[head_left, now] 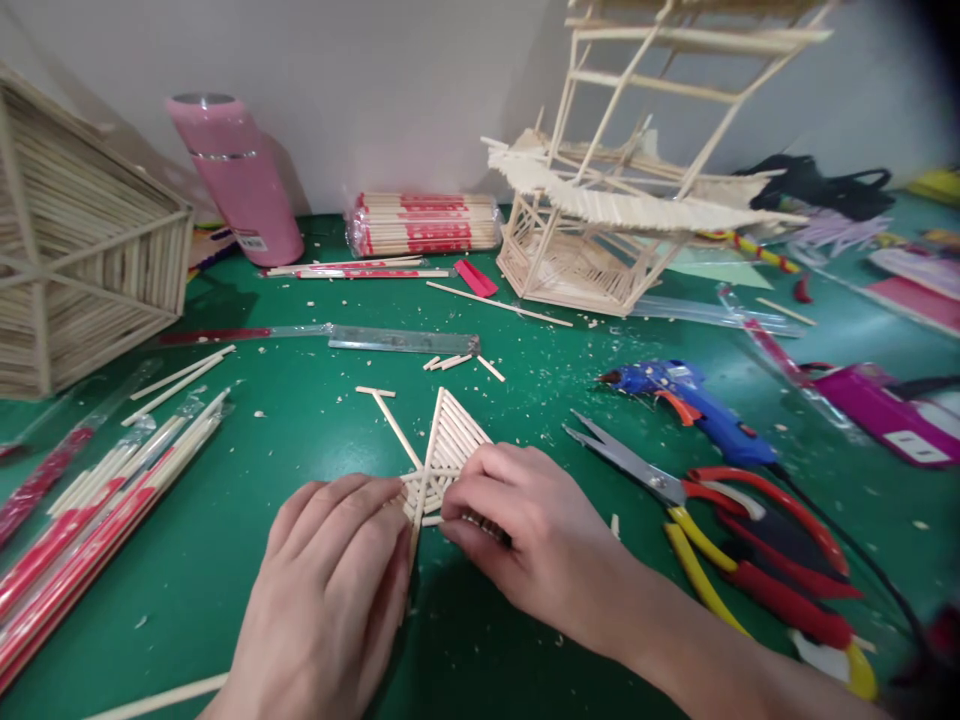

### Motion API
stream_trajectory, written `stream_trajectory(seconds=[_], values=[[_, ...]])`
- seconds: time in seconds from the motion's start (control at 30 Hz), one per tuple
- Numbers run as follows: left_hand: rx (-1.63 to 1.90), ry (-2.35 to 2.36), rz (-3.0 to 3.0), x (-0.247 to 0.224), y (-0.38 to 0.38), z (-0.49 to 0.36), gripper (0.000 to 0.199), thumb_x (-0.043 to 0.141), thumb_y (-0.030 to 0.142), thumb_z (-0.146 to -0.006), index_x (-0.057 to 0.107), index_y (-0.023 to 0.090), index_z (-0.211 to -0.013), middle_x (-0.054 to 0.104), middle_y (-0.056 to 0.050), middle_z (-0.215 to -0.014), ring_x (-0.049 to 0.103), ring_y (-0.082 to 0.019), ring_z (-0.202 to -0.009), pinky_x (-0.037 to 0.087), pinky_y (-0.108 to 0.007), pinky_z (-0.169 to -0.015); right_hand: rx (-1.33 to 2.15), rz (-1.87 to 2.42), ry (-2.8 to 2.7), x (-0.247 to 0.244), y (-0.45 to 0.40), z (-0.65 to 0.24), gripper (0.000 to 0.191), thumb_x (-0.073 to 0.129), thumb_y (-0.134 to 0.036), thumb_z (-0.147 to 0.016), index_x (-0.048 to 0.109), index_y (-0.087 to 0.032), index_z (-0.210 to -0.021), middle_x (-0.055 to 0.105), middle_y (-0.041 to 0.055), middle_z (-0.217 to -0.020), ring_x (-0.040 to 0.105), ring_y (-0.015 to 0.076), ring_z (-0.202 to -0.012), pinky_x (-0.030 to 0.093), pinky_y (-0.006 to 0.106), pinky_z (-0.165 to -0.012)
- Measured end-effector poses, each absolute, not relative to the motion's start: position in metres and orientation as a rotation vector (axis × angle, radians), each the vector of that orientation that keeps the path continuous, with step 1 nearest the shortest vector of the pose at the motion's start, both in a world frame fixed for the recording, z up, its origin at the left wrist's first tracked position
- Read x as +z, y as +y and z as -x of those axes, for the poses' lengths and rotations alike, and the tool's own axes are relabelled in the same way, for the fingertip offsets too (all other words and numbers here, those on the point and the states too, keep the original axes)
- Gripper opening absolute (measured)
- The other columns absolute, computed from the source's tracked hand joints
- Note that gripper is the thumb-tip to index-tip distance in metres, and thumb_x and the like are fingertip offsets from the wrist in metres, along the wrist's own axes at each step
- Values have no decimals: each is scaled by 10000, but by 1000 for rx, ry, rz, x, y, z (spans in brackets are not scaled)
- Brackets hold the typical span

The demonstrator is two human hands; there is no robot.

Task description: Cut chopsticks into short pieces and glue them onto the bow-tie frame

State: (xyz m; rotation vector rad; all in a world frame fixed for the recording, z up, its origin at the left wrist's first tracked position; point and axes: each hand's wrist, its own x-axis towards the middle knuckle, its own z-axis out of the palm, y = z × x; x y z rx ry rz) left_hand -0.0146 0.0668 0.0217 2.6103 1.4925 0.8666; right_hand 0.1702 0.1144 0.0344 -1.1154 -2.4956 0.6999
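A small star-like frame of cut wooden chopsticks lies on the green tabletop between my hands, its upper right wedge filled with sticks side by side. My left hand is closed on the frame's left side, fingers together and fingertips on the sticks; the thumb is mostly hidden. On the other side, my right hand pinches at the frame's right edge with curled fingers. Whether a separate short stick is in that pinch is hidden. Short stick pieces lie just beyond the frame.
Scissors, yellow-and-red-handled pliers and a blue glue gun lie right. A larger chopstick structure stands behind. Left are a slatted stick panel, wrapped chopsticks and a pink bottle; a chopstick bundle lies by the wall.
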Motion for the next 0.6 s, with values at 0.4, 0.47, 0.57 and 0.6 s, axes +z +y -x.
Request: stream_trajectory(seconds=[0.4,0.47,0.57,0.6], values=[[1134,1400,-1730,55,52,-8,182,538,224,-817,641,261,-962,658,12,-847,604,-101,-718,488,-165,-603,959,925,-1968,70,94,-168,30,533,-143,-817,538,-171,-827,529,1,-792,510,96,-713,433,210,-625],[1154,1341,-1490,58,47,-14,163,554,261,-805,683,287,-902,673,19,-770,600,-98,-644,497,-164,-575,878,946,-1898,69,83,-162,65,551,-125,-796,539,-174,-837,544,2,-787,519,95,-690,445,211,-614],[1199,1289,-1063,56,41,-18,140,621,341,-747,707,314,-854,699,11,-759,598,-108,-578,510,-188,-536,718,957,-1862,67,68,-156,142,552,-96,-775,568,-179,-891,572,15,-778,543,109,-675,463,237,-610],[1195,1293,-951,54,39,-18,144,652,362,-714,713,310,-834,705,5,-764,599,-113,-572,512,-196,-535,680,956,-1872,66,63,-156,170,547,-94,-773,580,-181,-915,582,22,-775,553,119,-672,469,249,-603]])
